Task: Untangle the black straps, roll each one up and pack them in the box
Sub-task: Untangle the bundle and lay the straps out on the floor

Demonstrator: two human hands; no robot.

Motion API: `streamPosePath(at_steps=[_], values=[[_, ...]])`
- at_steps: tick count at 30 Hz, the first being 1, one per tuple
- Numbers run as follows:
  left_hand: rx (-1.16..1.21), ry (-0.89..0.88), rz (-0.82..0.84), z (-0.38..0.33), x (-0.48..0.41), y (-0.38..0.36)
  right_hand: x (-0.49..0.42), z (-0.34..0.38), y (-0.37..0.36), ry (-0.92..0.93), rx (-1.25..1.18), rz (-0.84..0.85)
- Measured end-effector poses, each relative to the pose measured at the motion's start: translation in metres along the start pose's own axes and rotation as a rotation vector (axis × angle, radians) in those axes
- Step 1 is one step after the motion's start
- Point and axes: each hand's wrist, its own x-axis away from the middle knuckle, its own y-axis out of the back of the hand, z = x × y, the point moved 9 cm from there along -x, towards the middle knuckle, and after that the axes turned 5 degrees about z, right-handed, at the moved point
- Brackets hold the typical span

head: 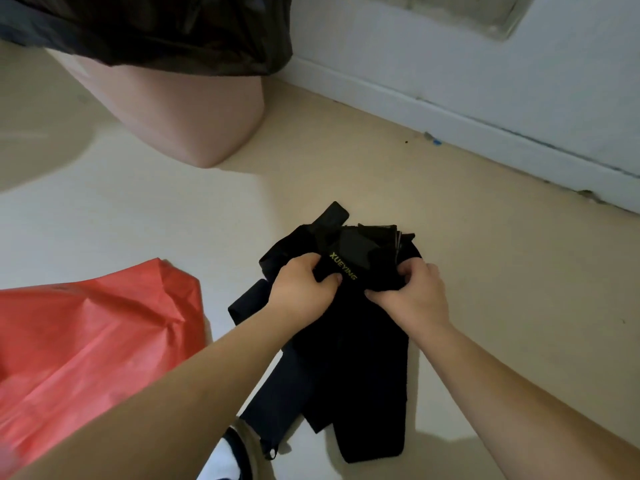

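Your forearms reach in from the bottom of the frame, and your left hand [301, 289] and right hand [412, 292] sit side by side at centre, fingers curled and thumbs pinching the upper part of the straps [346, 358]. The straps lie tangled on the floor [485, 271] at centre: soft, flat black bands whose long runs trail toward the bottom edge, one with yellow-green lettering slanting between your hands. A crinkled red bag [86, 341] lies at lower left, and a smooth pink bin [187, 109] stands at upper left.
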Motion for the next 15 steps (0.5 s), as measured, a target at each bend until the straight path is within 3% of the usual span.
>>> streamPosePath(at_steps=[4, 8, 13, 15], values=[[0.325, 0.062, 0.115, 0.0, 0.023, 0.005, 0.009, 0.005, -0.004, -0.091, -0.326, 0.15], [0.636, 0.159, 0.344, -0.02, 0.046, 0.003, 0.028, 0.024, 0.006, -0.128, -0.503, 0.29], [0.626, 0.236, 0.306, -0.031, 0.059, 0.015, 0.047, 0.051, 0.033, -0.098, -0.723, 0.333], [0.65, 0.22, 0.279, -0.025, 0.06, 0.019, 0.049, 0.053, 0.041, -0.085, -0.645, 0.288]])
